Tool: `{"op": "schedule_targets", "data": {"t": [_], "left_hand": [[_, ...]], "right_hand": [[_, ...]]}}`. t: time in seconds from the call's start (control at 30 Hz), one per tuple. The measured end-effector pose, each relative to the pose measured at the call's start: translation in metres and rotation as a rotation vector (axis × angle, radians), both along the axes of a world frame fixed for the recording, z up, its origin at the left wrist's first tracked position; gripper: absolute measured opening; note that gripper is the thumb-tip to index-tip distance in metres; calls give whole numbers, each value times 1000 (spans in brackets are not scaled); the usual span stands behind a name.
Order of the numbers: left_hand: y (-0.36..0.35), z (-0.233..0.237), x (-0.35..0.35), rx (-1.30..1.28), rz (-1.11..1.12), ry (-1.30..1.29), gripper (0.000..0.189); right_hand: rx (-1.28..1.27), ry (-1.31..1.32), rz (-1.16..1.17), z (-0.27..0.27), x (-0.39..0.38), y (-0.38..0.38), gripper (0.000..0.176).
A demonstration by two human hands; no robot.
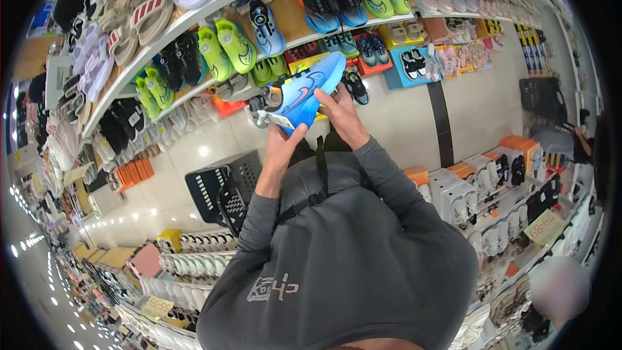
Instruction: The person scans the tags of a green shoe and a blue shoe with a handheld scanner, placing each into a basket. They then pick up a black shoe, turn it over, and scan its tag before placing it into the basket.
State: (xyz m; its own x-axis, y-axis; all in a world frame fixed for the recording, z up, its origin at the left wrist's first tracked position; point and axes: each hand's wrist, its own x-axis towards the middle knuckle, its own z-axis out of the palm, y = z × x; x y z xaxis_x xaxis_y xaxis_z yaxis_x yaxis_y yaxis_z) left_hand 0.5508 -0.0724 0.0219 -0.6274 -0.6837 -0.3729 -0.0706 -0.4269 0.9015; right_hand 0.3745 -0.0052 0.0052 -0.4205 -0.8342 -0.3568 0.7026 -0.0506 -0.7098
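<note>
The left hand has its fingers closed around the heel end of the blue running shoe; the right hand grips its sole farther forward; light, even pressure would best keep it steady; it lies between the fingers, toe far right; beyond, a shelf bears lime-green sneakers; the black basket sits left.
</note>
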Motion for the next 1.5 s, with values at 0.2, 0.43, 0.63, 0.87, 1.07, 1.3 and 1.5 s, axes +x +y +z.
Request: {"op": "schedule_targets", "data": {"t": [0.2, 0.43, 0.63, 0.87, 1.07, 1.3, 1.5], "left_hand": [[-2, 4, 8, 16, 40, 12, 76], [0, 10, 23, 1, 5, 99, 73], [-3, 11, 21, -3, -1, 76, 75], [-11, 20, 27, -30, 24, 24, 68], [-27, 12, 43, -79, -5, -7, 79], [-38, 6, 51, -115, -51, 18, 85], [-47, -4, 50, -85, 62, 120, 88]], "right_hand": [[-107, -66, -22, -20, 6, 1, 52], [-184, -100, -33, -15, 10, -1, 52], [-204, -115, -48, -14, 12, -1, 52], [-225, -85, 41, -17, 7, 2, 63], [-117, -106, 63, 5, -6, 4, 76], [32, -252, 169, -3, -20, 8, 73], [73, -335, 123, -16, -16, 10, 62]]}}
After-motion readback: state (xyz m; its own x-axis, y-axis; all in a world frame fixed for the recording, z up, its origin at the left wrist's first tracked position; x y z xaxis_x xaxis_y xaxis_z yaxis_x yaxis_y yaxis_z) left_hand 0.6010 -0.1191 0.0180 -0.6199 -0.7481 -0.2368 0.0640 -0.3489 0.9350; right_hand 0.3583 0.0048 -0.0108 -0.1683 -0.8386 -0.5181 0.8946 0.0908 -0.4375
